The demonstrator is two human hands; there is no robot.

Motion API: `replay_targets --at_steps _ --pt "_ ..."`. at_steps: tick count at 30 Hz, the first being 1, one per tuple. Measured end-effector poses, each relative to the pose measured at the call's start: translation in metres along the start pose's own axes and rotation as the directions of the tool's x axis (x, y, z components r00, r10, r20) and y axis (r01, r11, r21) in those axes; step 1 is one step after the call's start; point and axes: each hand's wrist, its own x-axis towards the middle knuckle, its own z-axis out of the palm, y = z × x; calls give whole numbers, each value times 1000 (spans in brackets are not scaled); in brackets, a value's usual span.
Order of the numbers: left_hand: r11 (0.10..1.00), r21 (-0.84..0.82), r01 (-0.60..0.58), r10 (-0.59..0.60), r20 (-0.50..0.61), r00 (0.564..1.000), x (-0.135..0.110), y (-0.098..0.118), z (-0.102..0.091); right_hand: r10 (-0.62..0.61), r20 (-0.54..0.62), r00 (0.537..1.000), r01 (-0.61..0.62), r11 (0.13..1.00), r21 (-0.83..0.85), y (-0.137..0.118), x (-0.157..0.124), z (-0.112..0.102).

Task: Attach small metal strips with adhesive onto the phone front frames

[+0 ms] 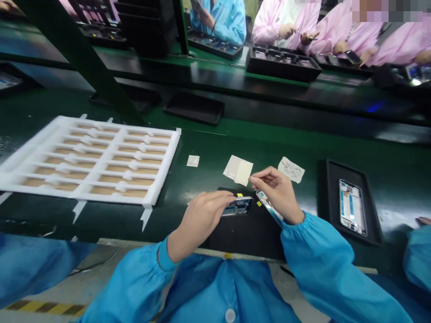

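My left hand (pixel 205 213) is closed round a phone frame (pixel 240 206), tilted up on its edge over a black mat (pixel 247 235). Thumb and index finger of my right hand (pixel 278 190) are pinched together; whatever is between them is too small to make out. Below that hand a second phone frame (pixel 267 204) lies on the mat, partly covered by the wrist. Close to the right fingertips is a pale sticker sheet (pixel 244 172) overlapping a sheet with white strips (pixel 230 168). Another sheet with small dark strips (pixel 291 169) lies just behind my right hand.
A white foam tray with slots (pixel 156 193) stands at the left, taped to the green bench (pixel 202 143). At the right a black tray (pixel 328 202) holds another phone frame (pixel 352 206). A small white sheet (pixel 193 161) lies mid-bench. Co-workers sit across the bench; a sleeve (pixel 417 255) shows at right.
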Motion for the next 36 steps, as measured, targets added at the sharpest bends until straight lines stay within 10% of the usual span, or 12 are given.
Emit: replay_targets --at_steps 11,36 --pt "938 153 -312 314 10 949 -21 13 -7 -249 124 960 278 887 -369 -25 -60 -2" --pt "968 48 -246 251 -166 954 -48 -3 1 -254 479 840 531 561 -635 -45 -64 16"
